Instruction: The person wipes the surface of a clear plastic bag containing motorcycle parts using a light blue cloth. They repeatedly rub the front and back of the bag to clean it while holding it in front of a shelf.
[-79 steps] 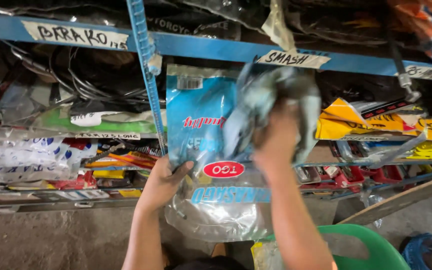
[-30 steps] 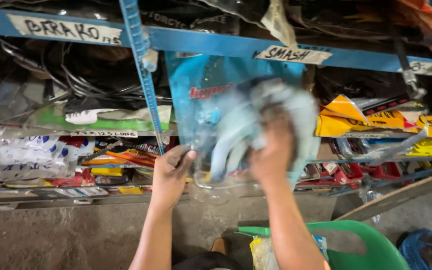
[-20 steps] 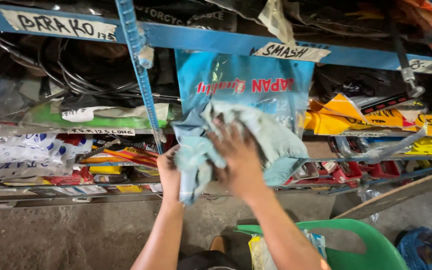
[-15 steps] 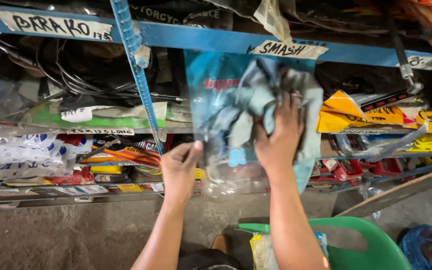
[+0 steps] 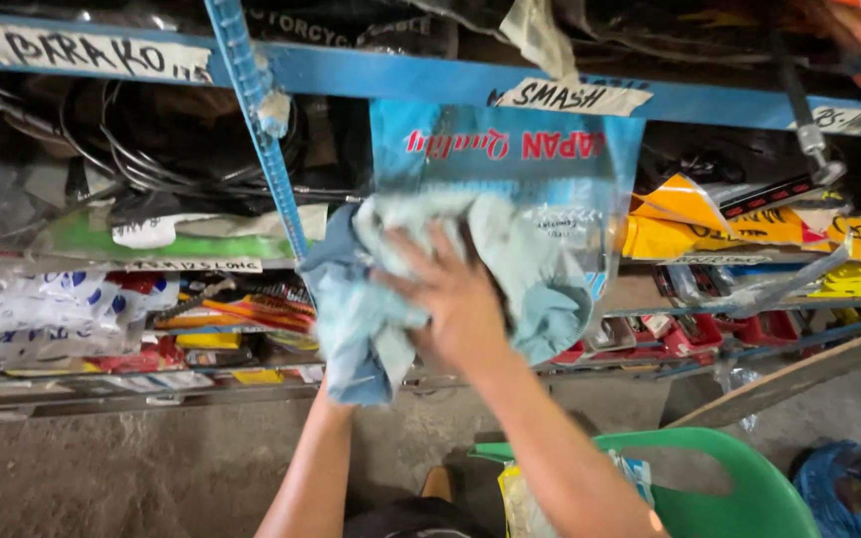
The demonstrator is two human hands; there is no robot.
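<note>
Head cam: blue metal shelf rack (image 5: 371, 75) fills the view, packed w/ cables and bagged parts. In front of its middle bay, a clear plastic bag w/ blue printed top (image 5: 510, 164) is held up. Light blue rag (image 5: 371, 289) is bunched against the bag's lower half. Right hand (image 5: 455, 309) presses on the rag, fingers spread and curled into the cloth. Left hand sits behind rag; grip can't tell. Green plastic chair (image 5: 739, 488) below rack, right.
</note>
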